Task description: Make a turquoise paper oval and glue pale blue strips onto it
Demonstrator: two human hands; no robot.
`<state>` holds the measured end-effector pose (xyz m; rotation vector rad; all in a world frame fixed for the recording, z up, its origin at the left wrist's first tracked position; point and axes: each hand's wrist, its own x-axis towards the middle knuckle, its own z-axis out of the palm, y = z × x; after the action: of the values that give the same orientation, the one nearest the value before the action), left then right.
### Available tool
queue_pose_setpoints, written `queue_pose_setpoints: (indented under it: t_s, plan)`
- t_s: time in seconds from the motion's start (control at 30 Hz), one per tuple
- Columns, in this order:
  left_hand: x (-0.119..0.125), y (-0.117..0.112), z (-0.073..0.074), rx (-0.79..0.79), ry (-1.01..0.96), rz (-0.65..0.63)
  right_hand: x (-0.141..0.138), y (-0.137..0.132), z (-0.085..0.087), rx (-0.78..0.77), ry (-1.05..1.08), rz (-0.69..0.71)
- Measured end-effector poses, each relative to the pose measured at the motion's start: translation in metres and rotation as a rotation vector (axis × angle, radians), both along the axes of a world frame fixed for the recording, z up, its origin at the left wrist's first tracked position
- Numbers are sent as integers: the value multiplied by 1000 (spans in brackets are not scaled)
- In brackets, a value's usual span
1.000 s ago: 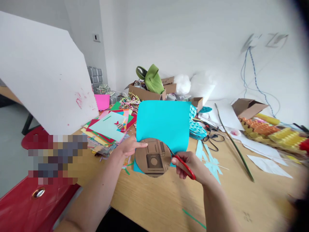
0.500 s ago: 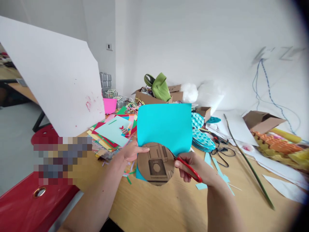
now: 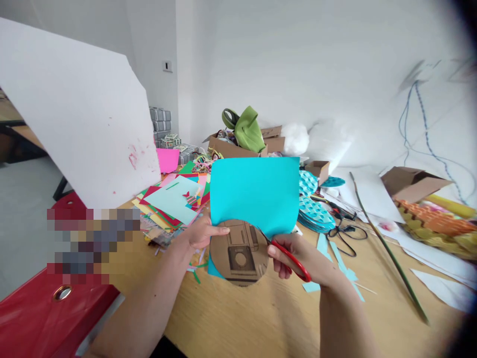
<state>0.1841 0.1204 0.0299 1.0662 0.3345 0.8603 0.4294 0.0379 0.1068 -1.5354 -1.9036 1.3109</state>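
Holding a cardboard disc [image 3: 239, 252] flat against a cyan sheet [image 3: 255, 194], the left hand [image 3: 200, 232] pinches both at the disc's left edge, above the wooden table [image 3: 261, 318]. The right hand [image 3: 301, 258] is closed on red scissors [image 3: 285, 253], whose blades meet the sheet at the disc's upper right rim. Coloured paper [image 3: 173, 201] lies left.

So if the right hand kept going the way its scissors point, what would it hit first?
Probably the turquoise paper at the rim of the cardboard disc, just ahead of the scissors the right hand holds; beyond it, perhaps the left hand.
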Motion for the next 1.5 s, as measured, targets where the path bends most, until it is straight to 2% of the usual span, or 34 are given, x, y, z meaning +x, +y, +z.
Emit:
queue_pose_setpoints:
  t_s: [0.2, 0.27, 0.57, 0.87, 1.1, 1.23, 1.5]
  plan:
    - [1, 0, 1, 28, 3, 52, 1, -2, -1, -10, -50, -71]
    - [0, 0, 0, 15, 23, 31, 2, -3, -2, -24, -59, -84]
    - [0, -3, 6, 32, 43, -64, 2, -1, -4, -3, -130, -52]
    - [-2, -1, 0, 30, 55, -31, 2, -3, -1, -71, -103, -70]
    - [-2, -1, -1, 1, 86, -93, 3, -2, -6, 7, -169, -23]
    - [-3, -1, -1, 30, 102, -124, 1, -2, -4, -29, -155, -57]
    - [-2, -3, 0, 11, 118, -78, -1, -5, 1, -70, -147, -47]
